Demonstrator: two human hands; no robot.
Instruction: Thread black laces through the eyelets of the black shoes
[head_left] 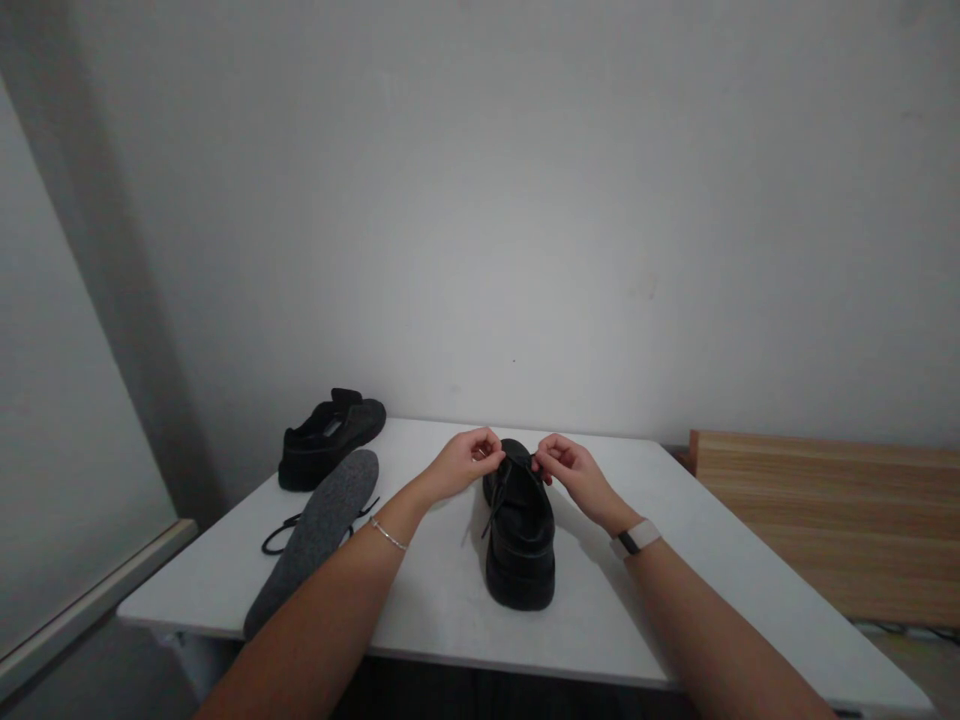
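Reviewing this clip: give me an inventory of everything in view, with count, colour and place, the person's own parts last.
Near shoe: 1, black, laced, mid-table, heel toward the camera
Far shoe: 1, black, table's far left
Insole: 1, grey, left of the near shoe
Loose lace: count unclear, black, partly hidden by the insole
Table: 1, white, under these
Wall: 1, greyish white, behind
Panel: 1, pale, left edge
Board: 1, wood-brown, right
Bracelet: 1, silvery, left wrist
Wristband: 1, pale with dark face, right wrist
Left hand, right hand: 2, bare, at the near shoe's lacing, either side
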